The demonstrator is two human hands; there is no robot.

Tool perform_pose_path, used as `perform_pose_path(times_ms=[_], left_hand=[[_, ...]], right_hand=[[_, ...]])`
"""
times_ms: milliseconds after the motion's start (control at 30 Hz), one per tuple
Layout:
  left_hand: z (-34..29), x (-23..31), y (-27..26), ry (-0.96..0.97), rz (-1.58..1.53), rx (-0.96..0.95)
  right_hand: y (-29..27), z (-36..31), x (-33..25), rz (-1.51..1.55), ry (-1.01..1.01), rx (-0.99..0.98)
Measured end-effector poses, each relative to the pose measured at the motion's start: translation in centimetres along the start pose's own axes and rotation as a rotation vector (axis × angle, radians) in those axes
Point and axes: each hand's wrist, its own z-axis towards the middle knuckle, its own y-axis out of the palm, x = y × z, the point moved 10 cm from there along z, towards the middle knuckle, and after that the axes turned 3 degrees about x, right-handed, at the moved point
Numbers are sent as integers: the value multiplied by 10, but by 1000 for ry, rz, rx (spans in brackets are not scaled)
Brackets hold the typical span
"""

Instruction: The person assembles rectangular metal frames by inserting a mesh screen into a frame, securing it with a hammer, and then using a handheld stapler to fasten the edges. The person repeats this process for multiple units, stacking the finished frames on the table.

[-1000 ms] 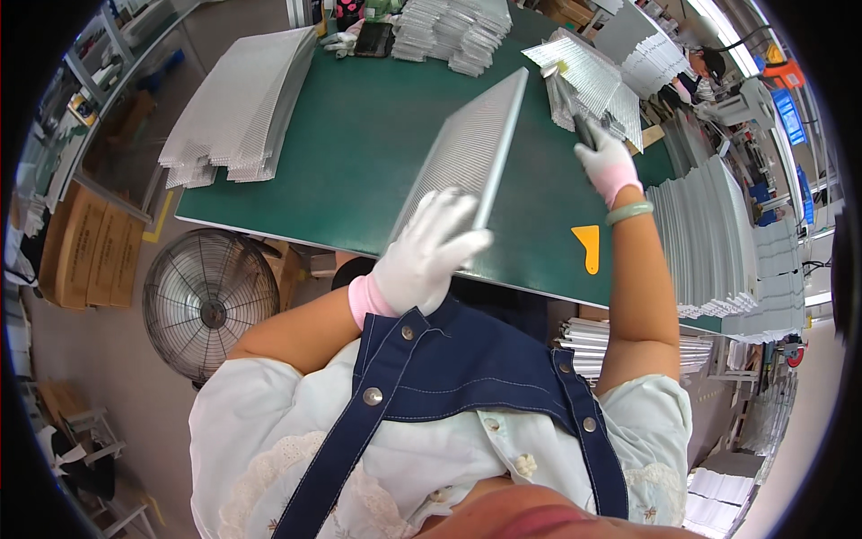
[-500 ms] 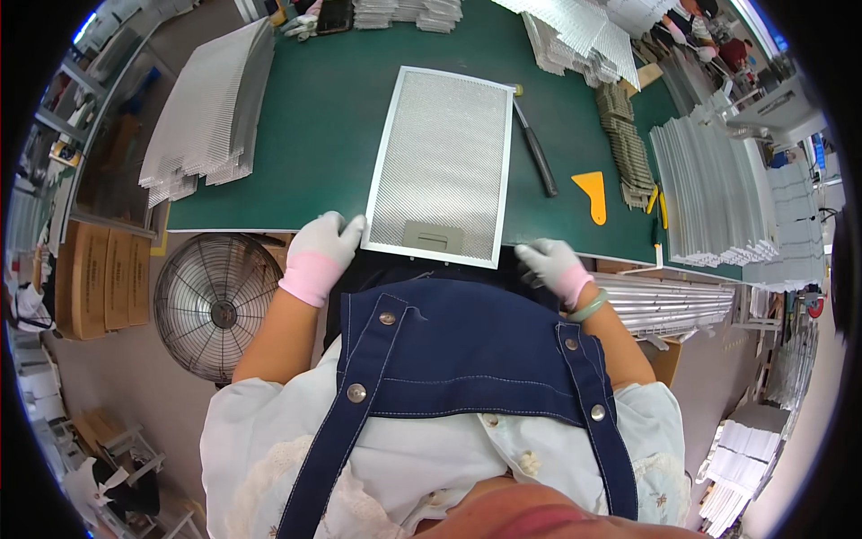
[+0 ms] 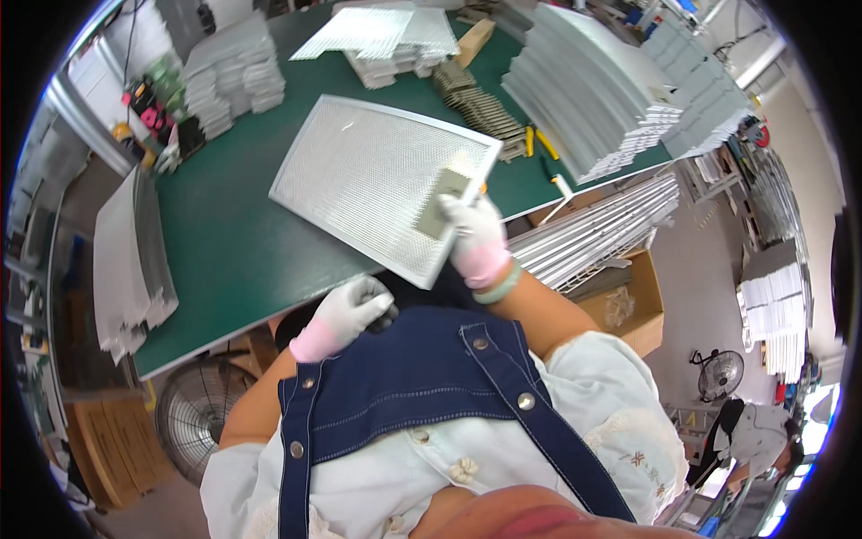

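A framed metal mesh filter panel is tilted over the near part of the green table. My right hand, in a white glove with a pink cuff, grips its right end beside the grey-green latch plate. Part of the grip is hidden behind the frame. Close to the table's front edge, before my apron, my left hand is loosely curled in a matching glove. It is apart from the panel, with nothing visible in it. A bit of orange shows by my right hand, mostly covered.
Mesh sheets are stacked at the table's left. Further stacks stand at the back, finished-looking panels at the right. Grey-green plates lie in a row near yellow-handled pliers. Below left stands a fan.
My right hand has taken hold of the panel, which is turned and raised from its earlier place. My left hand has come away from the panel's corner. The view has swung to the right.
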Motion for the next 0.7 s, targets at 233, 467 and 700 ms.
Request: perform_pose_path(times_ms=[233, 467, 700], left_hand=[[-32, 36, -72, 685, 1072, 763], [2, 22, -75, 571, 1250, 744], [6, 24, -82, 519, 1185, 729]], right_hand=[[-184, -23, -247, 64, -480, 431], [-287, 150, -389, -1942, -617, 804], [-356, 229, -386, -1563, -149, 797]])
